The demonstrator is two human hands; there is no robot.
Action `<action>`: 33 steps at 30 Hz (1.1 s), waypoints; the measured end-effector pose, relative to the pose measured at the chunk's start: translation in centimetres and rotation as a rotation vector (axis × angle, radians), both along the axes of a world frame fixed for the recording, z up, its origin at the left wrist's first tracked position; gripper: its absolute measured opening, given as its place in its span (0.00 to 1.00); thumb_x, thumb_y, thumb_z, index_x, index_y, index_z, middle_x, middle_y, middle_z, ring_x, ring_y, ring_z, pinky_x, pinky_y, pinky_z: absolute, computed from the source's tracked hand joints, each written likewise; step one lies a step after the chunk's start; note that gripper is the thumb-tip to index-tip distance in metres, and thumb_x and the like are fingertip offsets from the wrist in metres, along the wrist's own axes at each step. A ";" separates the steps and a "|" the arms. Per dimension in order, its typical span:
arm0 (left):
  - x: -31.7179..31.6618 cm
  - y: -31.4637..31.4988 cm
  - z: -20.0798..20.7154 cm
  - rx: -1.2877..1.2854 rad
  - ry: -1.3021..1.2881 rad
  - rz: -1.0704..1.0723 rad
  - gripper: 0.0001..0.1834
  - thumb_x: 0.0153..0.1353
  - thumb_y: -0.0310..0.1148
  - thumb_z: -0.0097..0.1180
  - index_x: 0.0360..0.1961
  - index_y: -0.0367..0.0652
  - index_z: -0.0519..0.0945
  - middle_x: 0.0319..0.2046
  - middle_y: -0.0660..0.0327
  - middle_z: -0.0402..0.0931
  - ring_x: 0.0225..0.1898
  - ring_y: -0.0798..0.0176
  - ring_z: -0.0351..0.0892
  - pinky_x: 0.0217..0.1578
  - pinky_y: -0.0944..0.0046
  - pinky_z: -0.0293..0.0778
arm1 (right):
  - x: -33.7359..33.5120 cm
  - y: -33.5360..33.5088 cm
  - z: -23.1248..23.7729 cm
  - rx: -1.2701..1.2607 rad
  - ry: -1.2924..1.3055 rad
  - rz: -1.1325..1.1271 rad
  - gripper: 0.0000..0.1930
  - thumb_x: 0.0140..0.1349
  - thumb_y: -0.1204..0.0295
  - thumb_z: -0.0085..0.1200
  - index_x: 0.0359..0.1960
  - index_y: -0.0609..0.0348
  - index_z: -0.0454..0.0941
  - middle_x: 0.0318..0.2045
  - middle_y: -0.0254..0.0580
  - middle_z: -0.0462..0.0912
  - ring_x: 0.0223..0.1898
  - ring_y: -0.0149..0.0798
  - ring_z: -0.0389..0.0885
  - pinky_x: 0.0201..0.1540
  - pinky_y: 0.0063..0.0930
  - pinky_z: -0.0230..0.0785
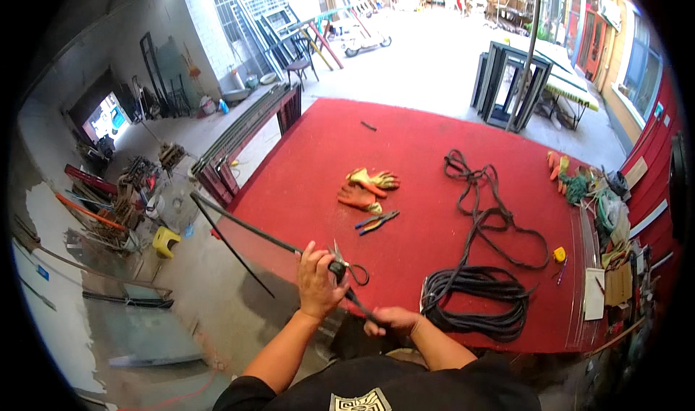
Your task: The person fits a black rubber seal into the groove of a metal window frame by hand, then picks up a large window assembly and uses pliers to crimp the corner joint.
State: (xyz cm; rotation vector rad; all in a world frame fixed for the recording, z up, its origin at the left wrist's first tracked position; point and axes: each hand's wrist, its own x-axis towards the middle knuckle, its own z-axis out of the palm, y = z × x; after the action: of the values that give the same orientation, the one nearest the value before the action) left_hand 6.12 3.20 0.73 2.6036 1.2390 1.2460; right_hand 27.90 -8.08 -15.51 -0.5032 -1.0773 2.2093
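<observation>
1. Left hand (318, 281) was curled mostly closed around a dark strip (360, 307), by the near left edge of the red surface (311, 157).
2. Right hand (394, 320) had the strip pinched, a bit nearer and to the right.
3. Scissors (339, 253) sat right at the left hand; couldn't tell if gripped.
4. Gloves (358, 196) lay farther off, black cord (478, 302) right.

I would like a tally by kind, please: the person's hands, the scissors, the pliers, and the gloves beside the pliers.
Hands, left hand and right hand: 2
Scissors: 1
Pliers: 1
Gloves beside the pliers: 2
Total: 6
</observation>
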 end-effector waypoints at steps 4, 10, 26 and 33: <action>-0.6 -0.1 -0.2 0.001 0.001 0.027 0.35 0.48 0.35 0.76 0.58 0.50 0.75 0.58 0.56 0.73 0.74 0.40 0.65 0.75 0.32 0.53 | 0.3 1.0 2.0 -0.053 0.148 -0.350 0.35 0.74 0.35 0.46 0.36 0.59 0.85 0.32 0.35 0.83 0.36 0.32 0.77 0.45 0.27 0.69; -0.5 -0.2 -0.4 -0.008 -0.023 0.024 0.35 0.46 0.34 0.77 0.58 0.50 0.76 0.58 0.57 0.73 0.73 0.40 0.65 0.76 0.33 0.51 | 1.7 1.2 3.4 -0.062 -0.284 -0.149 0.32 0.81 0.45 0.45 0.61 0.64 0.82 0.35 0.25 0.81 0.42 0.27 0.76 0.50 0.26 0.67; -0.4 0.2 -0.7 0.022 0.031 -0.005 0.35 0.48 0.38 0.78 0.58 0.49 0.76 0.58 0.56 0.74 0.72 0.40 0.66 0.74 0.33 0.53 | -5.5 3.5 -0.1 0.118 -0.697 -0.572 0.22 0.76 0.50 0.55 0.40 0.57 0.88 0.29 0.28 0.80 0.34 0.27 0.74 0.39 0.27 0.67; -0.7 0.5 -1.1 0.041 0.058 -0.006 0.36 0.50 0.40 0.78 0.59 0.49 0.75 0.59 0.57 0.74 0.73 0.40 0.64 0.76 0.32 0.49 | -6.7 3.8 -0.9 -0.243 -0.304 -0.456 0.28 0.76 0.42 0.51 0.34 0.54 0.86 0.23 0.26 0.71 0.26 0.28 0.64 0.33 0.28 0.57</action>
State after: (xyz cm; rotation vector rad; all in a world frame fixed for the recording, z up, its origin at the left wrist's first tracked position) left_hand 5.41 3.66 -0.37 2.6885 1.2256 1.2162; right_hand 21.22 -4.25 -16.40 -1.1026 -0.7418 1.8962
